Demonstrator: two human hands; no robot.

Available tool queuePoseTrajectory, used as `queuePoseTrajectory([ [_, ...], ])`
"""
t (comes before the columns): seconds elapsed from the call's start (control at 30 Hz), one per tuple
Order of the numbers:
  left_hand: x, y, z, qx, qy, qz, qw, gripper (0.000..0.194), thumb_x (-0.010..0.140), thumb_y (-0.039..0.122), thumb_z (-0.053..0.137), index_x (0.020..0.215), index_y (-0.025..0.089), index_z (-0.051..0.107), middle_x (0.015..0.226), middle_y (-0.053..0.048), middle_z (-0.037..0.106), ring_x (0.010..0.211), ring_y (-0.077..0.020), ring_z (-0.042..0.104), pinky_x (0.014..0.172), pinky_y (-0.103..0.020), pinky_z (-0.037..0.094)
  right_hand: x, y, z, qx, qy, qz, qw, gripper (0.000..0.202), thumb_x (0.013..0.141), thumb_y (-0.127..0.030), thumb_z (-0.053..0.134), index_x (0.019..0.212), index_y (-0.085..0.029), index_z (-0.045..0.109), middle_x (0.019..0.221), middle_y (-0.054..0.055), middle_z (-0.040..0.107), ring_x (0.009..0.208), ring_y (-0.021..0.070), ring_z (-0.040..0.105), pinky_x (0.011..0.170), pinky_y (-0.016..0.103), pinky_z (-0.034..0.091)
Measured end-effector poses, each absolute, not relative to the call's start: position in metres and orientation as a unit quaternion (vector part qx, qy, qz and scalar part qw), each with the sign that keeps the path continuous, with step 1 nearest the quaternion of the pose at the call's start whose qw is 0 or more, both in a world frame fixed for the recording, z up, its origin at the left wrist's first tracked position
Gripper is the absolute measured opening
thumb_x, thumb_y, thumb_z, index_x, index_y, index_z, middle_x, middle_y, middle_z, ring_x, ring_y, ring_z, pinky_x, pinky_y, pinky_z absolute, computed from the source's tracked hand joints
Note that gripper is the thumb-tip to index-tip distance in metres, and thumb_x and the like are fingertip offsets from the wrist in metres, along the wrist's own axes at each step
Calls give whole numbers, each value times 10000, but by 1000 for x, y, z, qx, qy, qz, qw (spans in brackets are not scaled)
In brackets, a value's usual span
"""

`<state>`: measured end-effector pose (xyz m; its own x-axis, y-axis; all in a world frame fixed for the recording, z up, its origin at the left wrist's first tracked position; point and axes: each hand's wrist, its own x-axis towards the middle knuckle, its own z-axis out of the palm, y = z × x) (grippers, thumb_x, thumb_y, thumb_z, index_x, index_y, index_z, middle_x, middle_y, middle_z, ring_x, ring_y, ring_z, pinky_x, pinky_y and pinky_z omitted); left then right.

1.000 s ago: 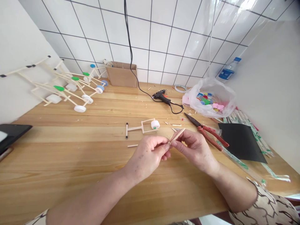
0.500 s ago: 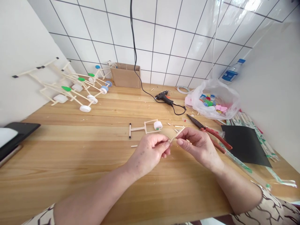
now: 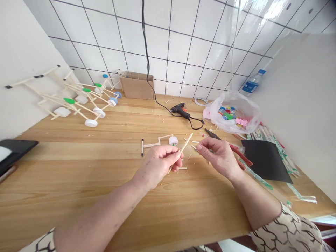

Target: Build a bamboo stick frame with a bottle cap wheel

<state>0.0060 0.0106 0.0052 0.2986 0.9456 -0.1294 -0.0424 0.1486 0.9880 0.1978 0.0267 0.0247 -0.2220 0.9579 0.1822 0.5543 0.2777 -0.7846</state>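
A thin wooden stick [image 3: 187, 141] slants up to the right, pinched between the thumb and fingers of my left hand [image 3: 160, 162]. To its right, my right hand [image 3: 220, 157] is apart from the stick, thumb and fingertips brought together; whether something small is between them cannot be made out. Just beyond my left hand lies a small stick frame [image 3: 152, 144] with a black-tipped crossbar and a white round cap [image 3: 173, 140]. Red-handled pliers or shears [image 3: 243, 156] lie partly hidden behind my right hand. Short stick pieces are scattered between the hands.
Several stick models with caps [image 3: 86, 101] stand at the left. Behind are a cardboard box [image 3: 137, 85], a black glue gun [image 3: 181, 110] and a tape roll [image 3: 201, 102]. At the right are a bag of caps [image 3: 252, 112], a bottle [image 3: 253, 84] and a black sheet [image 3: 265, 161].
My right hand has come away from the stick, which now stands more steeply in my left hand. The camera view has shifted slightly to the right.
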Motion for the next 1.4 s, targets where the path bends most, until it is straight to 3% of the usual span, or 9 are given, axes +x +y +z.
queuePoseTrajectory([
  [0.13,6,13,7,492,445,403,630,178,760,256,577,626,141,599,576,-4,587,504,-101,500,525,-250,384,201,30,31,-532,-725,258,352,310,816,-413,558,623,-170,563,554,-10,532,521,109,442,492,234,367],
  [0.27,5,15,7,477,445,402,642,170,753,266,586,635,145,610,572,-4,584,500,-105,493,511,-249,365,218,35,47,-573,-721,218,322,321,784,-422,559,566,-189,529,472,-32,452,436,93,365,416,226,283],
  [0.37,5,16,5,471,439,408,647,180,753,268,599,625,143,606,577,-3,580,511,-105,497,521,-249,368,242,39,57,-615,-727,172,252,332,778,-410,548,526,-196,522,428,-35,426,403,97,349,406,237,268],
  [0.5,1,18,2,467,431,420,648,204,776,257,595,611,138,603,585,2,576,517,-96,498,532,-243,370,276,46,54,-696,-705,93,99,311,812,-374,515,568,-196,587,489,10,562,459,141,482,449,248,314],
  [0.6,-4,19,2,457,432,434,645,177,789,253,600,655,138,623,596,4,593,515,-93,506,532,-238,375,286,50,42,-703,-708,45,46,280,815,-383,538,622,-203,631,594,45,643,550,185,554,494,269,343],
  [0.8,-8,22,14,408,447,461,649,159,704,273,673,635,133,646,550,7,598,478,-90,516,503,-222,381,241,33,17,-525,-829,109,160,164,865,-274,550,744,-211,640,716,49,654,678,183,587,627,281,417],
  [0.97,-6,22,18,385,455,468,652,172,634,290,708,602,131,652,534,-1,604,463,-98,518,484,-224,385,199,13,5,-387,-889,177,170,147,899,-168,486,871,-179,629,789,75,629,763,191,570,705,303,439],
  [1.4,2,24,11,341,426,487,682,174,643,292,708,588,134,658,549,-4,609,496,-93,521,498,-209,409,186,14,-11,-367,-891,192,187,120,859,-121,505,786,-160,592,784,75,615,734,185,545,669,306,458],
])
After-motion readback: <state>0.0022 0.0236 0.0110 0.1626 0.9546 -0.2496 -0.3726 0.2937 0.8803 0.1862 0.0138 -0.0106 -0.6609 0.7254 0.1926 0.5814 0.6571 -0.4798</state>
